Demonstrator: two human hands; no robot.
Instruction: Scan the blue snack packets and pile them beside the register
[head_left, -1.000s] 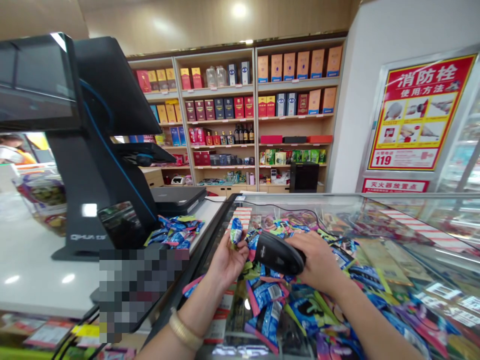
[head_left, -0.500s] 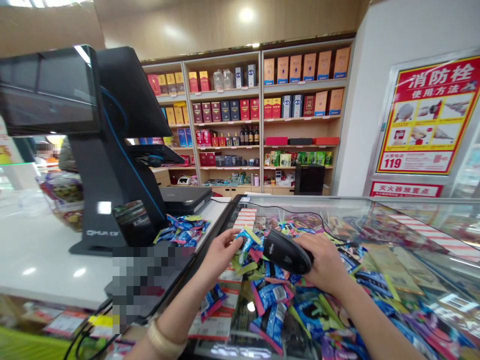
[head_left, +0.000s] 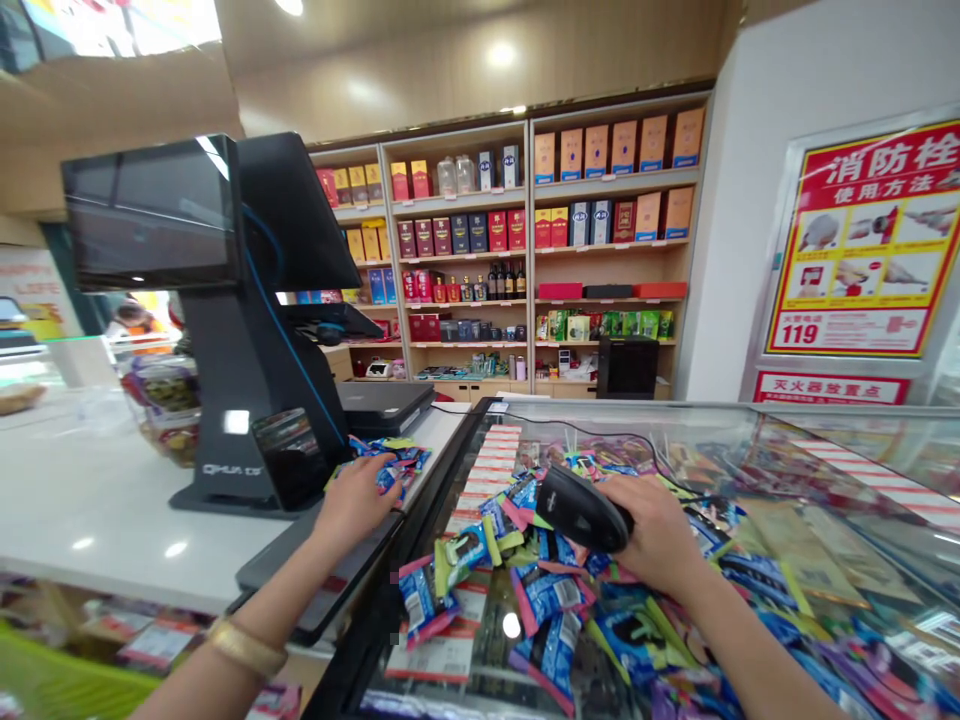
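My right hand [head_left: 656, 530] grips a black handheld barcode scanner [head_left: 585, 510], its head pointing left over the glass counter. Beneath and around the scanner lie many small blue candy packets [head_left: 551, 590] with pink, purple or lime ends. My left hand [head_left: 360, 500] is over a smaller pile of like packets [head_left: 412, 458] beside the monitor stand. Its fingers curl around a blue candy packet [head_left: 387, 477], partly hidden by the hand. Two packets lie apart on the glass's left side, one a blue and lime packet [head_left: 466, 548].
A black two-screen till [head_left: 255, 380] stands on the white counter [head_left: 112, 520] at left, a flat black device [head_left: 386, 400] behind it. The scanner's cable [head_left: 637, 440] runs across the glass display case [head_left: 495, 660]. Shelves of boxed goods [head_left: 465, 235] line the back wall.
My left hand has gone from in front of the scanner, where it held a packet, leftward to the pile by the till. The right hand still holds the scanner. The view has turned slightly left.
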